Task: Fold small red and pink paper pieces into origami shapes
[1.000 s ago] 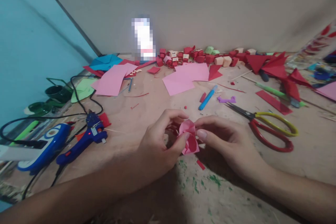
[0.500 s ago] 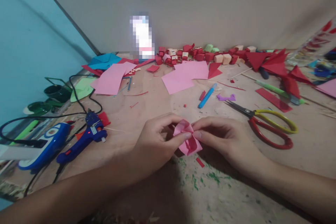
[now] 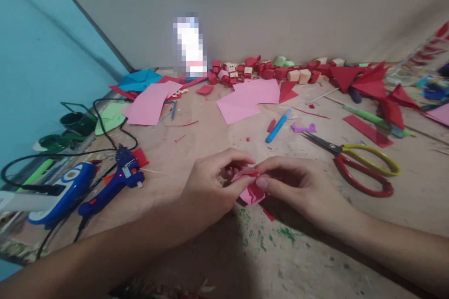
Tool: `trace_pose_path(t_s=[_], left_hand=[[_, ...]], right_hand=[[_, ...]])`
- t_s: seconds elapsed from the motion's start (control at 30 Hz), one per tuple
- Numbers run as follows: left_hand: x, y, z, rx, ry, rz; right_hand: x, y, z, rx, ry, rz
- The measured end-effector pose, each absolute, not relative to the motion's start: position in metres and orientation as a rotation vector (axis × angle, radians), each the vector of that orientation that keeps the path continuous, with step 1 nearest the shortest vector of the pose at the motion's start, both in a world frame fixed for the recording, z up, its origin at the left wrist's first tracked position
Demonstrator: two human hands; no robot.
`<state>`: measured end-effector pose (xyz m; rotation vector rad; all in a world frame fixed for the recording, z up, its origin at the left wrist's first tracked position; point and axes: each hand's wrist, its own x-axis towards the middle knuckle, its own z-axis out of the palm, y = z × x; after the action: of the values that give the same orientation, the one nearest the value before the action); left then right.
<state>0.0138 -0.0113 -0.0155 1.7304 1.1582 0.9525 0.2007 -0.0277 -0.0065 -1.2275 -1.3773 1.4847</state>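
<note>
A small folded piece of pink paper (image 3: 253, 194) is held between both hands at the middle of the view. My left hand (image 3: 213, 182) pinches its left side, thumb on top and fingers curled behind. From the right, my right hand (image 3: 298, 182) closes thumb and forefinger on its upper right edge. The two thumb tips nearly meet over the paper, and the fingers partly hide it. Below it on the table lies a red scrap (image 3: 269, 215). Scissors (image 3: 338, 149) with red and yellow handles rest to the right of my right hand.
Left: a blue glue gun (image 3: 121, 175), black cable and blue-white power strip (image 3: 66, 191). Ahead: pink sheets (image 3: 242, 103), a blue pen (image 3: 278, 126), a purple scrap (image 3: 303, 128). A row of small red paper blocks (image 3: 268, 73) and a lit phone (image 3: 191, 46) stand by the back wall.
The pink paper's upper part has folded down and shows less between the fingers. My right fingers have shifted slightly left over its top. The view has moved a little.
</note>
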Motion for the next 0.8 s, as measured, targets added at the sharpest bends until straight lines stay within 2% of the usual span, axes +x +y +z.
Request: trace_pose_path(t_s=[0.3,0.5,0.8], left_hand=[[0.013,-0.014,-0.018,1.982,1.156,0.989],[0.015,-0.014,-0.016,1.731,1.138,0.936],[0.013,-0.015,-0.011,1.343,1.082,0.926]], right_hand=[[0.195,-0.040,-0.018,-1.228,-1.211,1.582],[0.196,-0.038,-0.014,-1.277,-1.356,1.421],[0.200,-0.032,-0.019,-1.262,-1.264,1.290]])
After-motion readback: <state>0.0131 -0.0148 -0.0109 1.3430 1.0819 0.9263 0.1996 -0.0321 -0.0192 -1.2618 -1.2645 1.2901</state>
